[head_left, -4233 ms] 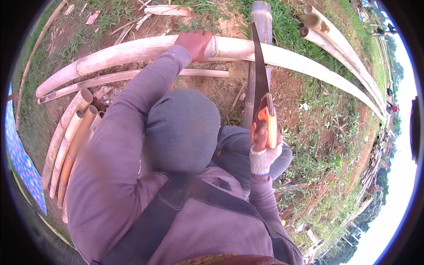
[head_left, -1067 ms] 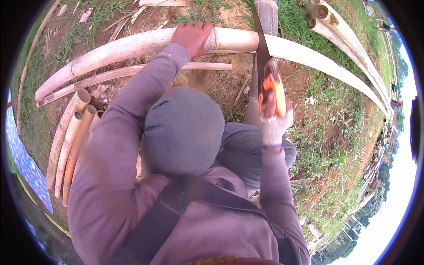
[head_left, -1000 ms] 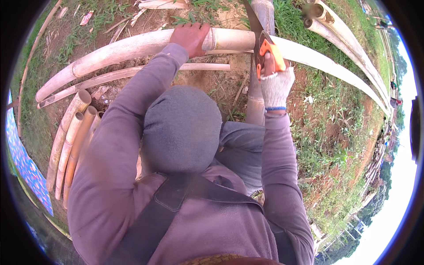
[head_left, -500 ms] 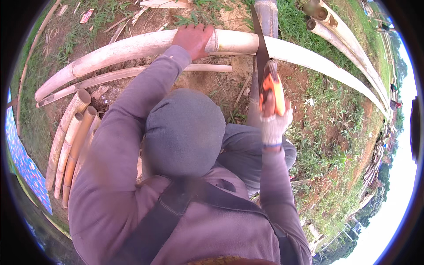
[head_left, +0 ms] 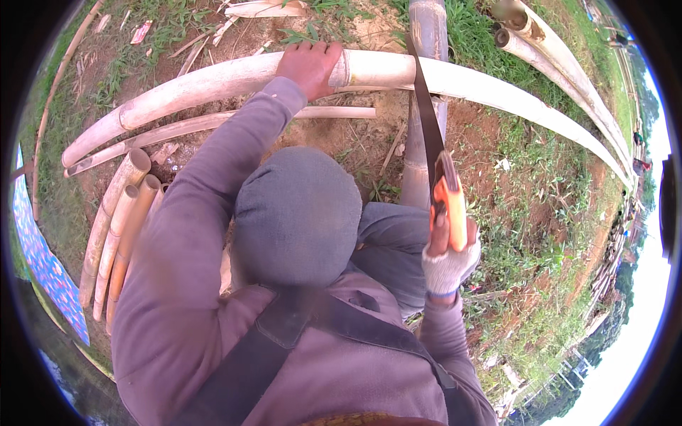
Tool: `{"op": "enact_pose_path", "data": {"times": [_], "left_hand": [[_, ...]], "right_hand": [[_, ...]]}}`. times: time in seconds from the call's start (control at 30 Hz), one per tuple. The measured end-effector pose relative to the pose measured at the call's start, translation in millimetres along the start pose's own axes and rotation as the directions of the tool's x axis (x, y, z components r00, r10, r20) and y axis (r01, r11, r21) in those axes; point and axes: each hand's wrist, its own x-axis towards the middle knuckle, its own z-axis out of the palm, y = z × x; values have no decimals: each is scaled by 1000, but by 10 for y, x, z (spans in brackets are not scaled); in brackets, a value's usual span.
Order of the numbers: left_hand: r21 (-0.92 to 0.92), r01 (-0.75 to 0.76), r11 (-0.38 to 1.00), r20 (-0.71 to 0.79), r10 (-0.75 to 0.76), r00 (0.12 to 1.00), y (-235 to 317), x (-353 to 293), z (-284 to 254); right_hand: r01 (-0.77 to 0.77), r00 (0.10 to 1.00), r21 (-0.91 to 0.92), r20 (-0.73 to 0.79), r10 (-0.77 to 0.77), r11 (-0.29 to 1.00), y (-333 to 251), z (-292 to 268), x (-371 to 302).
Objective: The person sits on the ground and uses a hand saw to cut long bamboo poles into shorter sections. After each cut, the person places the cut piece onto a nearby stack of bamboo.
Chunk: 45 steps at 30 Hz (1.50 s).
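A long pale bamboo pole [head_left: 213, 82] runs from side to side in front of me. My bare left hand [head_left: 311, 69] is wrapped over it beside a node, gripping it from above. My right hand [head_left: 453, 255], in a whitish glove with bare fingers showing, is closed round the orange handle of a hand saw [head_left: 448, 206]. The dark saw blade points away from me, and its far part lies across the pole to the right of my left hand. Beneath the pole, a thicker grey bamboo post [head_left: 428, 42] runs lengthwise away from me. The exact depth of the cut is hidden.
Short bamboo pieces [head_left: 114, 220] lie grouped at the left, near a blue patterned sheet [head_left: 50, 263]. A thinner bamboo strip [head_left: 185, 125] lies just nearer than the pole. More bamboo poles [head_left: 561, 78] rest at the far right, over grass and bare soil.
My right hand and the saw have drawn back toward me, so the handle sits farther from the pole. My left hand stays at the same spot on it.
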Motion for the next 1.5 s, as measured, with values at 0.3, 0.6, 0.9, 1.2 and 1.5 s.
{"op": "enact_pose_path", "data": {"times": [0.3, 0.6, 0.9, 1.2, 1.5], "left_hand": [[7, -14, 1000, 7, 14, 1000, -56, 63, -179], [-4, 18, 1000, 94, -18, 995, 128, -28, -56], [32, 33, 999, 92, -36, 995, 25, -36, -195], [-12, 7, 1000, 105, -6, 994, 200, 59, -154], [15, 46, 999, 104, -47, 993, 27, -24, -175]], "right_hand": [[64, 986, 81, -160, -51, 995, -191, 549, 697], [426, 881, -475, 24, -472, 771, 183, 511, 659], [470, 861, -387, 1, -509, 793, 57, 192, 117], [161, 972, -37, -168, -165, 986, 124, 759, 973], [243, 963, -182, -71, -259, 953, 22, 203, -199]]}}
